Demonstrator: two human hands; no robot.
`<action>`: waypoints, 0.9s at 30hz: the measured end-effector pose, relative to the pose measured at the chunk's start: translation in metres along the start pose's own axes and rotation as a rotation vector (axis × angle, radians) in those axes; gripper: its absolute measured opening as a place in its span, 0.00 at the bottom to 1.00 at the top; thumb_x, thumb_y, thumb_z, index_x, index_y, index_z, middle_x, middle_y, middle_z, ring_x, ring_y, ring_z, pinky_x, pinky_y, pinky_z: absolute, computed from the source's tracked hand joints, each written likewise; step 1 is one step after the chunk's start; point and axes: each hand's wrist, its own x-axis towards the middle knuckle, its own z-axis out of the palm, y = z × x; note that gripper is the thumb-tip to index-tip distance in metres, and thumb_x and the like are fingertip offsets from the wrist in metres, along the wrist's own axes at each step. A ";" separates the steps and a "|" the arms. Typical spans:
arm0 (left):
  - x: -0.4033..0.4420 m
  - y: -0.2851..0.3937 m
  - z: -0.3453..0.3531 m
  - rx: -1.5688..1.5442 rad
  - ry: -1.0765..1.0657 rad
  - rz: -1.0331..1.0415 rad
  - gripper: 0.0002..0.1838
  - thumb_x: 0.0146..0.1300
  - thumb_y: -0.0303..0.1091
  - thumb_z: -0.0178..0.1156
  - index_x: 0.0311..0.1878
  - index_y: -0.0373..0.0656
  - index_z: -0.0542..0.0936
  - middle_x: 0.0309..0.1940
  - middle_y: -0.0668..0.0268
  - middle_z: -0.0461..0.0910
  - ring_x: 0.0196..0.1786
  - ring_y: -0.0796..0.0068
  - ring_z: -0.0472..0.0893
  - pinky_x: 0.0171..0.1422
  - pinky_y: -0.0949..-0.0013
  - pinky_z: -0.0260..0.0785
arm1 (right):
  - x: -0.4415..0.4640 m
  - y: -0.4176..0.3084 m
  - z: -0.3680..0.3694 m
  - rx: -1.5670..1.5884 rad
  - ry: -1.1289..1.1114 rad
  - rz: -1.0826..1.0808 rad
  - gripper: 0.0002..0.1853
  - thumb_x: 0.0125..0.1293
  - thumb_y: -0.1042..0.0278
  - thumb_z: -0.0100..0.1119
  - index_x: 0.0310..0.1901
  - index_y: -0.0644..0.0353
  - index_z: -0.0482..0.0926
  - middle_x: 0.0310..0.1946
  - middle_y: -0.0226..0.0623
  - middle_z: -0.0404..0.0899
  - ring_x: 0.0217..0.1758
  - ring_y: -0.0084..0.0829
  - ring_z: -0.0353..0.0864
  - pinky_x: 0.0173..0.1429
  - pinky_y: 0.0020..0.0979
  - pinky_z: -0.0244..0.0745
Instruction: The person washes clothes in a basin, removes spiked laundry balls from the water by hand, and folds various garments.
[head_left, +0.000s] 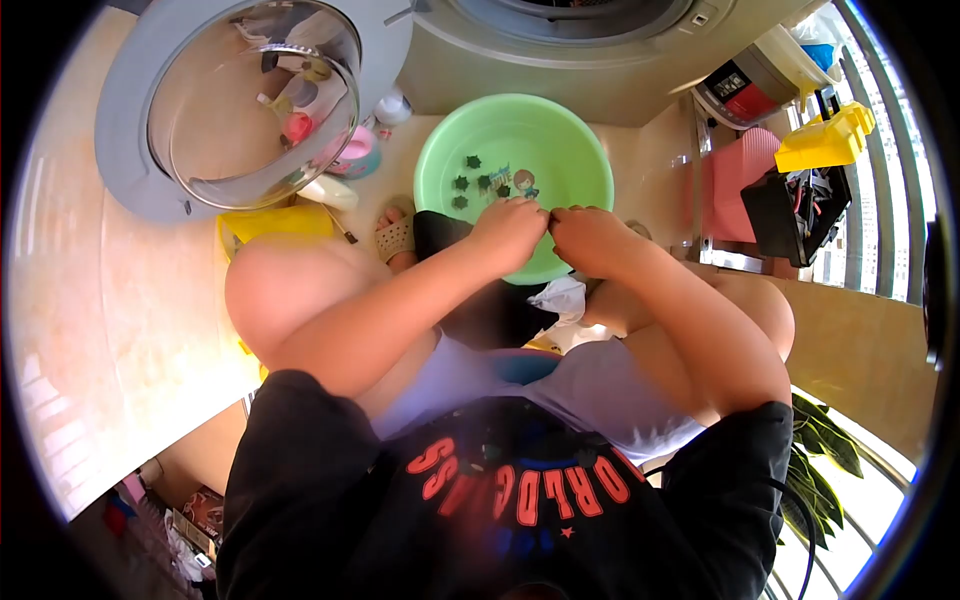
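Observation:
My left hand and my right hand meet over the near rim of a round green basin. Both have curled fingers, thumbs and fingertips pinched close together. A small dark bit shows between them, too small to name. Inside the basin, several small dark, spiky-edged pieces lie at the left, beside a printed cartoon figure on its bottom. Black cloth hangs at the basin's near left side and passes under my left forearm; whether my fingers grip it is hidden.
A front-loading washer stands behind the basin, its round door swung out left. Bottles and a pink-and-teal container sit on the floor. At right are a bucket, a pink basin and a black-and-yellow case.

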 end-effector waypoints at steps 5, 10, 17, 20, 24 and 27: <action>0.017 -0.116 0.089 -0.029 -0.224 -0.271 0.18 0.59 0.24 0.53 0.51 0.42 0.83 0.48 0.50 0.82 0.54 0.51 0.80 0.58 0.54 0.73 | 0.067 0.051 0.100 -0.020 -0.244 0.079 0.07 0.58 0.76 0.58 0.37 0.62 0.84 0.39 0.43 0.84 0.44 0.46 0.85 0.43 0.42 0.81; 0.051 -0.219 0.130 -0.703 0.373 -0.761 0.13 0.57 0.29 0.59 0.45 0.39 0.84 0.44 0.50 0.84 0.48 0.51 0.82 0.51 0.57 0.74 | 0.086 0.085 0.104 -0.107 -0.185 0.264 0.08 0.55 0.77 0.60 0.37 0.59 0.86 0.39 0.44 0.85 0.44 0.45 0.86 0.43 0.42 0.82; 0.083 -0.210 0.152 -1.239 0.361 -0.855 0.18 0.65 0.24 0.53 0.57 0.33 0.78 0.47 0.56 0.84 0.45 0.67 0.84 0.46 0.68 0.77 | 0.177 0.110 0.079 0.548 -0.203 0.541 0.12 0.65 0.73 0.51 0.47 0.63 0.82 0.42 0.46 0.84 0.47 0.39 0.85 0.47 0.39 0.80; 0.110 -0.192 0.141 -1.445 0.317 -0.897 0.16 0.65 0.24 0.51 0.55 0.35 0.80 0.43 0.59 0.84 0.42 0.69 0.84 0.43 0.69 0.75 | 0.219 0.111 0.087 1.402 0.142 0.722 0.12 0.68 0.71 0.49 0.47 0.64 0.80 0.43 0.41 0.83 0.48 0.36 0.83 0.48 0.39 0.78; 0.140 -0.192 0.192 -1.181 0.345 -0.854 0.12 0.63 0.25 0.54 0.45 0.35 0.85 0.27 0.65 0.81 0.25 0.75 0.73 0.30 0.68 0.65 | 0.254 0.096 0.147 1.942 0.481 0.773 0.13 0.64 0.65 0.58 0.46 0.62 0.81 0.37 0.35 0.81 0.41 0.33 0.80 0.44 0.38 0.78; 0.137 -0.193 0.232 -1.466 0.464 -0.933 0.19 0.62 0.24 0.51 0.55 0.34 0.80 0.36 0.61 0.83 0.32 0.72 0.78 0.35 0.69 0.69 | 0.233 0.096 0.171 1.984 0.215 0.948 0.11 0.64 0.63 0.57 0.44 0.59 0.78 0.35 0.33 0.79 0.43 0.33 0.78 0.49 0.42 0.80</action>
